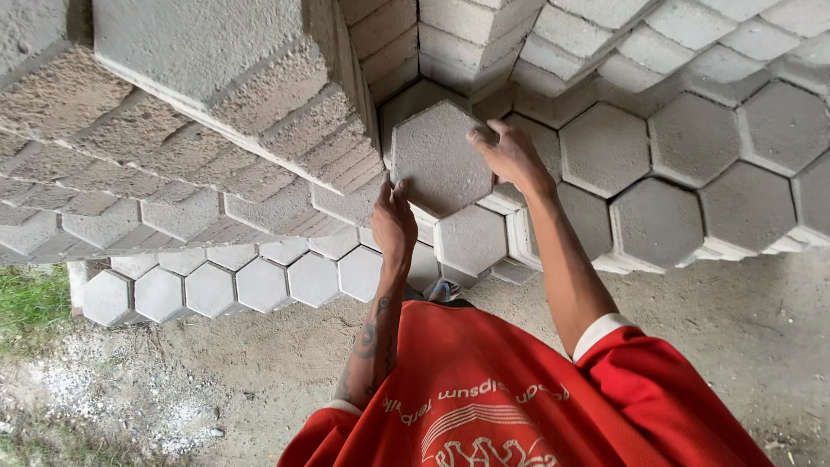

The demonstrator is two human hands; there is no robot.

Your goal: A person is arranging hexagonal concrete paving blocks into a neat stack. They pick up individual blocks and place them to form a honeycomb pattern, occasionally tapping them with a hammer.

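Both hands — left hand, right hand — grip paver by opposite edges, steadying it above the stacks.

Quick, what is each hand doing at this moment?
Left hand: fingers grip the hexagonal paving block at its lower left edge.
Right hand: holds its upper right edge.

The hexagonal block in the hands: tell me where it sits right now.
In the head view, the hexagonal block is upper centre, held between the left hand and right hand, above the stacked pavers and beside the tall stack.
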